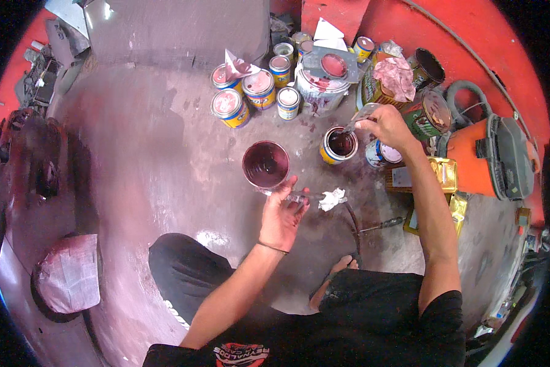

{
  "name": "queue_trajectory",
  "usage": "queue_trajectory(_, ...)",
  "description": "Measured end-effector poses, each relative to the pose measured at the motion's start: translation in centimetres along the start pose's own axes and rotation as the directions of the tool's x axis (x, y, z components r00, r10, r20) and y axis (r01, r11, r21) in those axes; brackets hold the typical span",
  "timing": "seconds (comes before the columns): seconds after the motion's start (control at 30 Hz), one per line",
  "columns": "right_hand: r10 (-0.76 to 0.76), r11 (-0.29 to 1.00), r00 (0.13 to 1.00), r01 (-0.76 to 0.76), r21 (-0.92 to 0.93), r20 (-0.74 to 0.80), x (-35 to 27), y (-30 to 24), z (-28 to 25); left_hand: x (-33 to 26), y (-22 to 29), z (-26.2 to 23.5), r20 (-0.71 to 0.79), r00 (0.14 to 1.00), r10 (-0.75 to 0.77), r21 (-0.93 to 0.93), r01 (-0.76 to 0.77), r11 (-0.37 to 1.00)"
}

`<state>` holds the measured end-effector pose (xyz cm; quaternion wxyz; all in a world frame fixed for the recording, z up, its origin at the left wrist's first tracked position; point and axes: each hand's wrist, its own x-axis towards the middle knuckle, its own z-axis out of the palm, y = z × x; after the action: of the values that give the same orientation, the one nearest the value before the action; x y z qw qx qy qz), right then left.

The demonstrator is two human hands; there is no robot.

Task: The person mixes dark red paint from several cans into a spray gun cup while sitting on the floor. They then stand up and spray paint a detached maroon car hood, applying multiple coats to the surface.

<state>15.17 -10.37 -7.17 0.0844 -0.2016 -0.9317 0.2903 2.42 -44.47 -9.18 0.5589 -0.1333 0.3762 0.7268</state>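
Your black shirt (372,327) spans the lower edge. Your left hand's (281,214) fingers curl around a maroon-coated cup (264,160); your right hand (388,126) pinches a flat tool (366,111) at the open paint can's (328,155) mouth.

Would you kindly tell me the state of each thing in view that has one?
Cup: open, stained dark red inside
Left hand: against the cup's near side
Spatula: gripped, lower end at the paint can's mouth
Right hand: closed on the spatula
Paint can: open, dark paint inside
Front-left can: lidded
White paper: crumpled
Pink wad: crumpled
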Motion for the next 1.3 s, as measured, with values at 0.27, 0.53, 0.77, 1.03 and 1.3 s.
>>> queue_trajectory(0.27,-0.07,0.992,0.997,0.066,-0.112,-0.032,-2.2,-3.2,1.5,2.4,-0.5,0.6,0.018,1.0,-0.001,0.029,0.0,1.0)
queue_trajectory(0.53,0.33,0.943,0.939,-0.332,-0.005,-0.096,-4.9,-6.5,3.3,3.5,0.5,4.3,-0.077,0.997,0.02,0.017,-0.019,1.0)
queue_trajectory(0.77,0.458,0.889,0.876,-0.454,0.059,-0.149,-5.9,-9.1,4.1,7.3,0.1,5.6,-0.239,0.969,0.054,-0.057,-0.069,0.996)
queue_trajectory(1.03,0.404,0.887,0.89,-0.438,-0.147,-0.213,-4.0,-5.8,3.9,8.8,7.8,5.7,-0.065,0.99,0.122,0.135,-0.112,0.984)
queue_trajectory(1.3,0.369,0.914,0.9,-0.396,-0.083,-0.23,-3.7,-2.8,4.1,5.9,13.2,7.1,-0.073,0.983,0.167,0.173,-0.152,0.973)
